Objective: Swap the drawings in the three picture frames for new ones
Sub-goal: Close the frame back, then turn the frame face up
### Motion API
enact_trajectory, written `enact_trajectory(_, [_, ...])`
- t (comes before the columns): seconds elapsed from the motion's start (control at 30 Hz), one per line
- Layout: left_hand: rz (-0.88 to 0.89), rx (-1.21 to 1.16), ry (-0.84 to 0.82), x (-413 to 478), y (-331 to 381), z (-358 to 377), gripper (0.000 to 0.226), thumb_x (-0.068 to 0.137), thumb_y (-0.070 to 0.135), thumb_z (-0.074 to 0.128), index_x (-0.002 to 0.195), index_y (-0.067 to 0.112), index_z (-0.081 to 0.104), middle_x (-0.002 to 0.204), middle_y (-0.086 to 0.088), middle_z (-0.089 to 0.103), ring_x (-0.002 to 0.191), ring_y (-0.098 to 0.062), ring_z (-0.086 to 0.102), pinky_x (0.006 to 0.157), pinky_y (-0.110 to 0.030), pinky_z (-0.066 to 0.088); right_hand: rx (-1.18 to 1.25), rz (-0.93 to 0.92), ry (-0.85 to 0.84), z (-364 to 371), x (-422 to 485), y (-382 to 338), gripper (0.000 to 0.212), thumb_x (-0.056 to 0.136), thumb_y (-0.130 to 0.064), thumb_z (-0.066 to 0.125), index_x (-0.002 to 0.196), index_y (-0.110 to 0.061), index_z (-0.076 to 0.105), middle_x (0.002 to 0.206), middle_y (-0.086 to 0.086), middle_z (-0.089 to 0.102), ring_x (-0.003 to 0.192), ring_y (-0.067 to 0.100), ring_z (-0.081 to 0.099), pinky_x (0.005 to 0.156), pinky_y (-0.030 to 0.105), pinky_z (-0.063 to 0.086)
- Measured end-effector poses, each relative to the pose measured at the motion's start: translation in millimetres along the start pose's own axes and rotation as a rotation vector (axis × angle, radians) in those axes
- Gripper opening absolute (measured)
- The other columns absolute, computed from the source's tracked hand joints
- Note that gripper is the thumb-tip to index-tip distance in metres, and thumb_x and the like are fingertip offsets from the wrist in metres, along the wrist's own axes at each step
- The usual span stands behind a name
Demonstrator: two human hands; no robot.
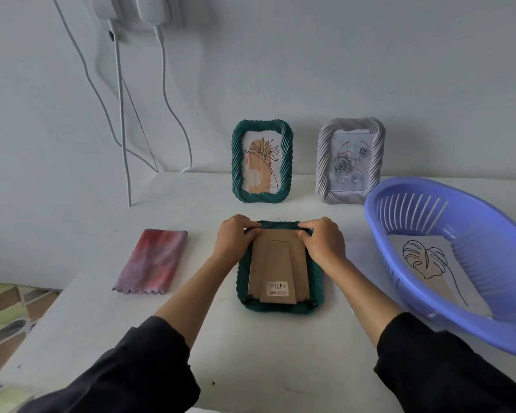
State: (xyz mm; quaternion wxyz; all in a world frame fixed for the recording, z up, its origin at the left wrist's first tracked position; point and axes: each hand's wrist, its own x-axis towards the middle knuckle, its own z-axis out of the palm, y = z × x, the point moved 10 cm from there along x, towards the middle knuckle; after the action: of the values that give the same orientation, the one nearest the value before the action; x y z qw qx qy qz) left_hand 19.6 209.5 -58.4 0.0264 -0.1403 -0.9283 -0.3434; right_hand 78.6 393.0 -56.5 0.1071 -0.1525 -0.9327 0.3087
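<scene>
Head view: both hands grip the face-down green frame's (279, 266) far corners.

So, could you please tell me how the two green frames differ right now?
The far green frame stands upright against the wall; the near green frame lies face down on the table. The far one shows its drawing, while the near one shows only its cardboard back. Nobody touches the far one; the left hand and right hand work at the near one's top corners. Both share a twisted green rim.
</scene>
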Motion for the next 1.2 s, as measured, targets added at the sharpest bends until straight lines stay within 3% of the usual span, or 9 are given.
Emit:
enact_trajectory(0.3, [0.005,-0.062,-0.005,0,-1,-2,0.021,0.086,0.020,0.065,0.103,0.010,0.073,0.107,-0.008,0.069,0.091,-0.015,0.057,0.077,-0.020,0.039,-0.027,-0.002,0.051,-1,-4,-5,0.020,0.090,-0.011,0.054,0.101,-0.010,0.071,0.106,0.015,0.059,0.092,0.031,0.059,0.069,0.030,0.043])
enact_trajectory(0.5, [-0.003,-0.082,-0.021,-3,0,-1,0.023,0.089,0.020,0.061,0.103,0.006,0.073,0.107,-0.011,0.069,0.096,-0.022,0.059,0.079,-0.024,0.043,0.000,0.009,0.057,0,-9,-3,0.022,0.091,-0.014,0.053,0.105,-0.013,0.070,0.107,0.014,0.060,0.092,0.029,0.060,0.068,0.027,0.041])
enact_trajectory(0.6, [-0.065,-0.173,-0.039,-5,-6,-6,0.028,0.093,0.023,0.055,0.106,0.004,0.071,0.102,-0.011,0.069,0.088,-0.019,0.057,0.086,-0.031,0.049,0.094,0.021,0.038,-6,-12,0,0.024,0.091,-0.016,0.055,0.111,-0.015,0.068,0.110,0.012,0.065,0.094,0.024,0.061,0.071,0.024,0.039])
enact_trajectory(0.7, [-0.137,-0.241,-0.043,-10,-17,-13,0.032,0.093,0.019,0.054,0.123,0.013,0.061,0.118,-0.010,0.064,0.099,-0.026,0.061,0.090,-0.032,0.047,0.216,0.070,0.055,-19,-18,7,0.032,0.090,-0.012,0.056,0.121,-0.015,0.061,0.112,0.014,0.067,0.094,0.024,0.061,0.075,0.022,0.040])
enact_trajectory(0.83, [-0.211,-0.252,-0.127,-20,-29,-8,0.030,0.089,0.007,0.057,0.118,0.007,0.063,0.101,-0.015,0.065,0.088,-0.028,0.064,0.087,-0.038,0.054,0.211,0.173,-0.025,-20,-35,22,0.035,0.084,-0.010,0.061,0.119,-0.015,0.062,0.112,0.016,0.066,0.105,0.028,0.060,0.090,0.030,0.045])
enact_trajectory(1.03, [-0.166,-0.233,-0.140,-28,-21,-9,0.030,0.088,0.002,0.056,0.118,0.005,0.063,0.109,-0.019,0.065,0.096,-0.036,0.065,0.091,-0.041,0.052,0.188,0.147,-0.068,-17,-55,15,0.035,0.081,0.004,0.059,0.113,-0.006,0.066,0.091,0.009,0.059,0.088,0.017,0.053,0.086,0.036,0.050])
enact_trajectory(1.2, [-0.150,-0.247,-0.169,-32,-16,-10,0.029,0.090,0.006,0.056,0.118,0.004,0.063,0.110,-0.017,0.066,0.085,-0.030,0.066,0.084,-0.034,0.054,0.169,0.091,0.015,-43,-59,-1,0.030,0.082,0.002,0.057,0.110,-0.003,0.066,0.108,0.017,0.068,0.089,0.015,0.056,0.078,0.022,0.041])
